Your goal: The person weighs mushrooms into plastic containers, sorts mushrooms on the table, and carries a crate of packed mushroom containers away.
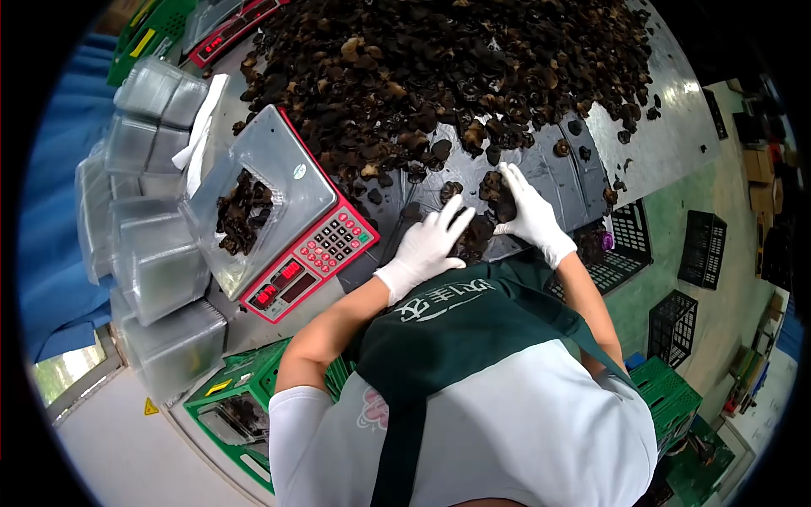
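Both of my hands wear white gloves, at the near edge of the table below a big heap of dark wood ear mushrooms (422, 76). My left hand (427, 245) has its fingers stretched out beside a small cluster of wood ears (475, 240). On the other side of that cluster, my right hand (532, 218) is open, thumb and fingers apart, touching a wood ear (498, 196). To the left, a red digital scale (351, 237) carries a clear plastic tray (283, 203) with some wood ears (245, 211) in it; its red digits are lit.
Stacks of clear plastic trays (156, 245) stand left of the scale. Another red scale (232, 34) is at the upper left, near a green crate (148, 42). A black crate (625, 245) sits beside the table's right edge. Below left is a green crate (253, 380).
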Demonstrator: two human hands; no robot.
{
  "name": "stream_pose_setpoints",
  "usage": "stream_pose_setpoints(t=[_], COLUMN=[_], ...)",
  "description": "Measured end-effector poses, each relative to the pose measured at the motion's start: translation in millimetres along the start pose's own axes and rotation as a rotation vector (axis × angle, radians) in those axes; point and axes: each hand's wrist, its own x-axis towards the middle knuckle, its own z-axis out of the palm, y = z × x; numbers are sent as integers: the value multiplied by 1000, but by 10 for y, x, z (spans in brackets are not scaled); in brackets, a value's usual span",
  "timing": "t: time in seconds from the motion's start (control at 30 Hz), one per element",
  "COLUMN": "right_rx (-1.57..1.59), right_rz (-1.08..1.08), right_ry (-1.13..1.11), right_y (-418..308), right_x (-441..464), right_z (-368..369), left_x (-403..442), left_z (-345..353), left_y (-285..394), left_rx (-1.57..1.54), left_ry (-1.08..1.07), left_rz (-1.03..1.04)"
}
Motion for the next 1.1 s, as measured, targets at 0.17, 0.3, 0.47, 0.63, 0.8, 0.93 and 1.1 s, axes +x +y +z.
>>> stream_pose_setpoints(t=[0.17,0.3,0.47,0.63,0.8,0.93,1.1], right_rx=[12,138,334,668,392,306,78], right_rz=[-72,-45,33,187,128,223,16], right_ry=[-78,31,423,529,550,433,322], right_y=[103,47,7,-231,-133,118,-83], right_x=[-63,-409,-448,-193,101,224,336], right_z=[-16,177,516,479,73,-87,-26], left_x=[232,356,455,550,645,462,208], left_z=[127,165,230,272,42,-298,-518], left_y=[113,201,239,111,-124,-388,-673], left_rx=[32,27,-59,-415,-539,-1339,-2097], left_ry=[-30,-98,-48,311,627,399,337], left_rz=[19,-12,-8,-24,-25,-494,-534])
